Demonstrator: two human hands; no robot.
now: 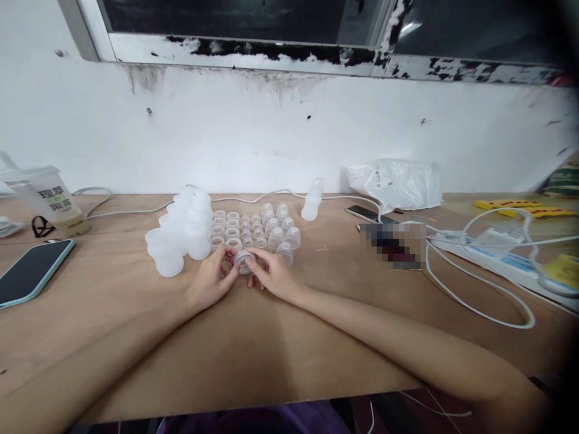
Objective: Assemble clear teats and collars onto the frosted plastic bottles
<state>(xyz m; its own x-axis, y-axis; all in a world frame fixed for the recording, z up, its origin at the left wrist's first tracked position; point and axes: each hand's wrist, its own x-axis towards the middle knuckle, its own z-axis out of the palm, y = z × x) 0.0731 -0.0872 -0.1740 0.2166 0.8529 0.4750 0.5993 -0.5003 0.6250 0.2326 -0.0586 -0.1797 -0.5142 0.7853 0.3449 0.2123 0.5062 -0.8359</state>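
Between my two hands is a clear bottle collar ring, with what looks like a nipple in it. My left hand pinches its left side with bent fingers. From the right, my right hand grips the same ring by thumb and fingers. Just beyond stand rows of white collar rings, small clear nipples and clear domed caps. A cluster of frosted white bottles is left of the rings. One capped bottle stands apart near the wall.
A drink cup and a phone lie to the left. On the right are a plastic bag, a dark phone, a power strip with looped white cables, and yellow strips. A white wall rises behind the table.
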